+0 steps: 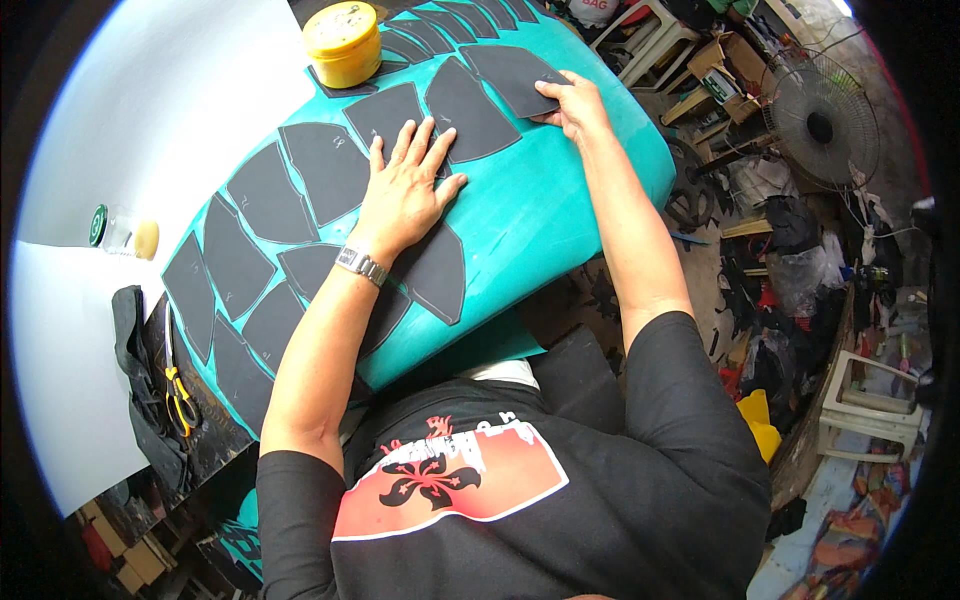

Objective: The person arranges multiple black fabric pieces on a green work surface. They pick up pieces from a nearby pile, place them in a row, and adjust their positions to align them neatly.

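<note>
Dark grey, curved-edged cut fabric piece lies at the far right end of the teal foam sheet, overlapping its neighbours. Right hand pinches its near right edge, fingers closed on the material. Left hand, to the left and nearer the body, open and flat, fingers spread, presses on another dark piece and the teal sheet. Silver wristwatch on that wrist. More dark pieces fan out leftward. Yellow round lidded tub beyond the left hand. Yellow-handled scissors far left, near table edge.
</note>
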`<state>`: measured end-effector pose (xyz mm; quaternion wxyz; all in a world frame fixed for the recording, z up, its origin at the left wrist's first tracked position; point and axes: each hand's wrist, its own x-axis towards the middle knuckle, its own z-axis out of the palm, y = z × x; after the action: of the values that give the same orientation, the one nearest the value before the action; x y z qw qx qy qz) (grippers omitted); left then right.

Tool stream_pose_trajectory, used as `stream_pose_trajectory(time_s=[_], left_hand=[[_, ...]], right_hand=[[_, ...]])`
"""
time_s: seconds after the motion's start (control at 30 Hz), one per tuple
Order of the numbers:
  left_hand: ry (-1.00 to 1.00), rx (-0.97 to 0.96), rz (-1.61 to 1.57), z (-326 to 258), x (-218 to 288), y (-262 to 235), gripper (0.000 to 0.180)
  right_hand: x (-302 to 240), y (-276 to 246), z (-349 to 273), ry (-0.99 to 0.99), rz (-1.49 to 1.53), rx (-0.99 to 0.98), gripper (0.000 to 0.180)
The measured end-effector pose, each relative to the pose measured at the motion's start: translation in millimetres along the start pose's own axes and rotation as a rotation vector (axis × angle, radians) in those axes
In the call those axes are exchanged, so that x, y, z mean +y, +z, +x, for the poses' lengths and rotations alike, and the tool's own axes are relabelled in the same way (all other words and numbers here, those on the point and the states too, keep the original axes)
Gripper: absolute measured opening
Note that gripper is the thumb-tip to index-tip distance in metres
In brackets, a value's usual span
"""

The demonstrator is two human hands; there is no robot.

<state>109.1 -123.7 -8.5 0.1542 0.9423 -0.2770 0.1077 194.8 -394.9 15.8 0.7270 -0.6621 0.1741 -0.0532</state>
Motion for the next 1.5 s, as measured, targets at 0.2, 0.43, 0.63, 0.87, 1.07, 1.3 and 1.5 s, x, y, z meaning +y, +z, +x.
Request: stream_pose_trajectory(time_s=[0.2,0.43,0.63,0.87,1.07,1.3,1.5], left_hand=[[-0.023,-0.066,-0.024,1,0,-5,0.063],[-0.279,0.167,-1.070,25,9,-29,0.061],[-0.374,-0.043,-1.539,35,34,-24,0.034],[-0.567,0.156,-1.721,46,33,-1,0.034],[0.044,0.084,-0.139,42,-2,3,0.049],[-0.001,0.025,0.026,32,-8,19,0.059],[-0.011,0.016,0.037,32,-6,17,0.059]], right_hand=[[-17,9,-7,-0.349,0.185,0.131,0.032],[-80,-23,-56,-0.210,-0.384,-0.655,0.024],[-60,-5,-69,0.047,0.208,-0.712,0.046],[6,20,-83,-0.040,0.240,-0.379,0.041],[-9,1,13,-0.177,0.039,-0.269,0.022],[-3,14,75,-0.155,-0.442,-0.099,0.053],[2,19,77,-0.169,-0.372,-0.017,0.056]])
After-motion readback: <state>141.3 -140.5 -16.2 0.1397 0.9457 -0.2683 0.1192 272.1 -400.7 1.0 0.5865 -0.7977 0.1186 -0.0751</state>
